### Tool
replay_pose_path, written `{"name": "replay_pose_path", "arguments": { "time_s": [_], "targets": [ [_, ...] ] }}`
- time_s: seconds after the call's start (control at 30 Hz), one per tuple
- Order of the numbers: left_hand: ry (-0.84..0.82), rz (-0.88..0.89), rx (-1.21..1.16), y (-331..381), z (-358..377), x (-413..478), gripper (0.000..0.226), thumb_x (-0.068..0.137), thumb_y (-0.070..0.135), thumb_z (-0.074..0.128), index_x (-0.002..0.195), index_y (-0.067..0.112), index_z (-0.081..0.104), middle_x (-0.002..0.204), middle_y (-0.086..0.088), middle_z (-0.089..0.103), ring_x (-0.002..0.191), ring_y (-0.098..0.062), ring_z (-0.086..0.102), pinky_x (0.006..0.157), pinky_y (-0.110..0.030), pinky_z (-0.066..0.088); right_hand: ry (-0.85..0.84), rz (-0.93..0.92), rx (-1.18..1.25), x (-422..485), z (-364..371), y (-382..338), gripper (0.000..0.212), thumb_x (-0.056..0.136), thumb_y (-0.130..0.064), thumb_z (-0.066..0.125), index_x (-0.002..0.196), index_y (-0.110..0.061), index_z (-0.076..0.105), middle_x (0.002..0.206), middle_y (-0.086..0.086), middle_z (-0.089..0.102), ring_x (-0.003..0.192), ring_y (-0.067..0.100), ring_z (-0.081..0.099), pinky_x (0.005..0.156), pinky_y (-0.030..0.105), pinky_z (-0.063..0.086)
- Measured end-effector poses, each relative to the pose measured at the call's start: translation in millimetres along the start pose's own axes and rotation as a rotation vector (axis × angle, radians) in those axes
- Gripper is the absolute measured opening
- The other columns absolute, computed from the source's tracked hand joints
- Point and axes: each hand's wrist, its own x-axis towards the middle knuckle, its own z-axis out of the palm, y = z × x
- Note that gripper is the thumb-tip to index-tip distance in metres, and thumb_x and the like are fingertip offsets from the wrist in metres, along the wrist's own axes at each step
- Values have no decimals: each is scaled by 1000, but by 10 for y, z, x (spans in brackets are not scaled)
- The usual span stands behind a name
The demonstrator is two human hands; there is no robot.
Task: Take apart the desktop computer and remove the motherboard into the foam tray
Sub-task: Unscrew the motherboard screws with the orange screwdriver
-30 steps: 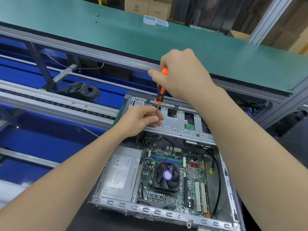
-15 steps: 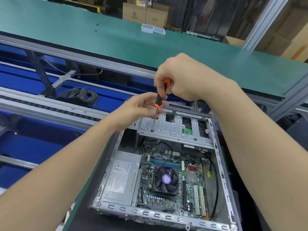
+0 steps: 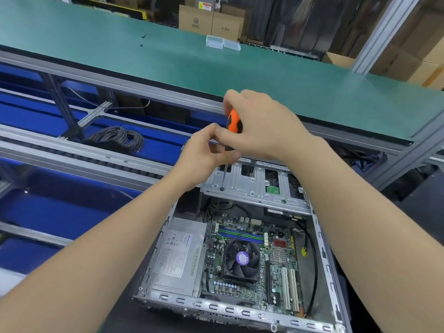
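Head view: right hand (image 3: pixel 262 126) curled round the orange handle of the screwdriver (image 3: pixel 233 121); its long axis near-upright, tip pointing down onto the drive cage (image 3: pixel 254 186) at the far end of the open desktop computer (image 3: pixel 240 308); left hand (image 3: pixel 204 155) pinches the shaft's top; motherboard (image 3: pixel 276 270) lies flat inside, nearer.

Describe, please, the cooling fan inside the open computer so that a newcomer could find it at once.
Start at the open metal case at the bottom of the view and find the green motherboard beside the grey power supply. The fan sits mid-board: a square black frame, the only part with blades and a round purple sticker.
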Motion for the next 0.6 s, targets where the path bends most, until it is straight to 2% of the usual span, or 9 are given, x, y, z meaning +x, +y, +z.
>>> {"name": "replay_pose_path", "arguments": {
  "time_s": [0.07, 0.17, 0.2, 0.3, 0.37, 0.43, 0.47, 0.53, 0.6],
  "targets": [
    [84, -20, -8, -28, 49, -14, 39, 72, 27, 92, 89, 22, 57, 70, 11, 53, 61, -19, 57, 62, -24, 52, 107, 144, -174, 27, 9, -51, 55, 91, -74, 45, 86, -20, 51, 75, 1, 51, 72, 31, 54, 57, 34, 34],
    [159, -21, -12, -49, 123, 0, 49, 65, 30, 95, 85, 20, 51, 71, 17, 54, 59, -6, 49, 57, -16, 43, 100, 270, -113, 85, 3, -135, 67, 91, -79, 47, 65, -17, 41, 68, 2, 41, 56, 20, 40, 50, 29, 21],
    [160, -26, -12, -47, 140, 3, 50, 65, 31, 94, 86, 19, 51, 75, 13, 57, 61, -8, 52, 59, -20, 46, 70, 288, -70, 108, 10, -146, 65, 92, -74, 52, 65, -17, 39, 69, 3, 40, 56, 19, 38, 49, 29, 21],
    [107, -44, 5, 4, 143, 2, 50, 69, 36, 92, 104, 20, 60, 97, -6, 66, 77, -28, 64, 72, -40, 57, -28, 238, 6, 158, -14, -114, 52, 97, -55, 59, 69, -16, 41, 72, 4, 43, 66, 27, 47, 50, 31, 24],
    [4, -10, -23, 18, 73, 10, 42, 80, 32, 86, 114, 28, 63, 103, -5, 70, 87, -29, 68, 79, -37, 57, -126, 138, 12, 152, -98, -67, 36, 99, -49, 59, 80, -18, 53, 81, 3, 54, 80, 28, 53, 54, 32, 31],
    [-156, -3, -82, 12, -33, 21, 38, 92, 24, 76, 127, 24, 61, 113, 1, 73, 99, -25, 72, 87, -32, 55, -216, 54, 17, 130, -205, 1, 9, 100, -35, 61, 96, -28, 63, 90, -4, 59, 91, 25, 56, 64, 35, 42],
    [-226, -18, -104, -3, -83, 29, 38, 96, 21, 70, 133, 21, 59, 122, 0, 72, 108, -25, 72, 94, -34, 53, -240, 12, 22, 113, -248, 19, 9, 99, -24, 62, 99, -31, 66, 89, -9, 59, 93, 23, 57, 69, 37, 47],
    [-317, -40, -125, -34, -159, 44, 37, 101, 15, 63, 138, 17, 58, 135, -5, 67, 121, -29, 67, 107, -43, 47, -255, -58, 51, 84, -295, 16, 31, 90, -4, 61, 95, -33, 71, 87, -14, 61, 92, 21, 60, 75, 40, 54],
    [-376, -53, -132, -46, -191, 51, 35, 103, 14, 59, 138, 15, 57, 138, -6, 65, 129, -29, 62, 111, -48, 44, -258, -93, 66, 67, -295, -19, 36, 82, 4, 60, 89, -29, 74, 87, -11, 65, 88, 19, 59, 77, 42, 56]
  ]
}}
